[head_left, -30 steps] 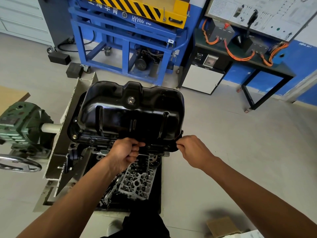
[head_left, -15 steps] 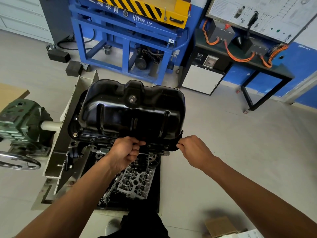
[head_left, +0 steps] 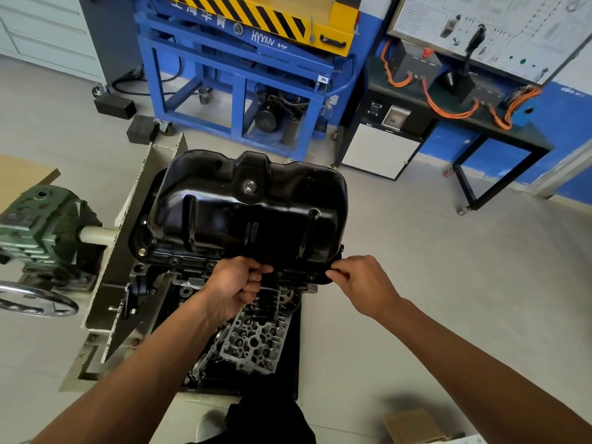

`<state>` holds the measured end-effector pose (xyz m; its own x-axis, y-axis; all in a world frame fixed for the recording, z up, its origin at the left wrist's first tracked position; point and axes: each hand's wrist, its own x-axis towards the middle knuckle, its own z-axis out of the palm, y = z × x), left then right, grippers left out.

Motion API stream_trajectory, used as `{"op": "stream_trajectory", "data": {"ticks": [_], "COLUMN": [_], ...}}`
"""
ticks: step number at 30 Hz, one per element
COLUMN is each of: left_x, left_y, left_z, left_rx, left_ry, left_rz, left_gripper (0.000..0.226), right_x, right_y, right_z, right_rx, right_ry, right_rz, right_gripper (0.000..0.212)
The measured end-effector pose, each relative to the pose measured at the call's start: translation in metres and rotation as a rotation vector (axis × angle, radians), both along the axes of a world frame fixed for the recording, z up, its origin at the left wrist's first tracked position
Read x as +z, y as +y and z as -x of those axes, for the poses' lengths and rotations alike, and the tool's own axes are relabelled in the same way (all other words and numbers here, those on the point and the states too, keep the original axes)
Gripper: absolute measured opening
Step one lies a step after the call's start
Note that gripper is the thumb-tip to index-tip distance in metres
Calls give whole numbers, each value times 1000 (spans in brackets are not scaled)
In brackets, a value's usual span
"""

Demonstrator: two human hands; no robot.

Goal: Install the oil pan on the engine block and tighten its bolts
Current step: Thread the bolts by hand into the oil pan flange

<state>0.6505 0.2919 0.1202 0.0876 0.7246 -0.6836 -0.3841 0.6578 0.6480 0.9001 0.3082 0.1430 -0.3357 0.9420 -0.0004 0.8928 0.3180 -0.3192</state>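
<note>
Crosswise pan (head_left: 243, 213) lies just beyond both hands; near flange is gripped mid-edge by left hand (head_left: 235, 288), corner pinched by right hand (head_left: 362, 283).

A single wide-angle camera sits on the person's head, facing forward and steeply down. It looks from close above onto the glossy black pressed-steel oil pan (head_left: 250, 216), mid-frame. Beyond the pan the view reaches a blue steel-framed machine stand (head_left: 237, 91); right of the pan, pale grey floor (head_left: 448, 267).
</note>
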Motion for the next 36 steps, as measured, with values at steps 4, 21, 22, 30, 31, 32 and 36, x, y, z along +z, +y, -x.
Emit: {"op": "stream_trajectory", "data": {"ticks": [4,21,22,30,31,32,36], "left_x": [1,-7,-7,-8,-8,-8,-8], "left_y": [-1,2,2,3,3,3,2], "left_z": [0,-2,-2,-1,-1,-1,0], "left_rx": [-3,10,9,1,0,-2,-7], "left_ry": [-3,0,-2,5,6,7,8], "left_rz": [-4,-3,-1,-4,-6,-7,-14], "left_gripper": [31,31,31,31,31,31,30], "right_x": [3,19,20,14,13,12,7], "right_y": [0,21,21,20,20,19,14], "right_z": [-3,-12,-13,-18,-18,-19,-19], "right_rx": [37,393,403,365,350,335,244], "right_ry": [-6,-365,-352,-156,-106,-64,9], "right_rz": [30,98,103,138,143,144,122], "right_gripper": [40,35,37,29,27,26,22]}}
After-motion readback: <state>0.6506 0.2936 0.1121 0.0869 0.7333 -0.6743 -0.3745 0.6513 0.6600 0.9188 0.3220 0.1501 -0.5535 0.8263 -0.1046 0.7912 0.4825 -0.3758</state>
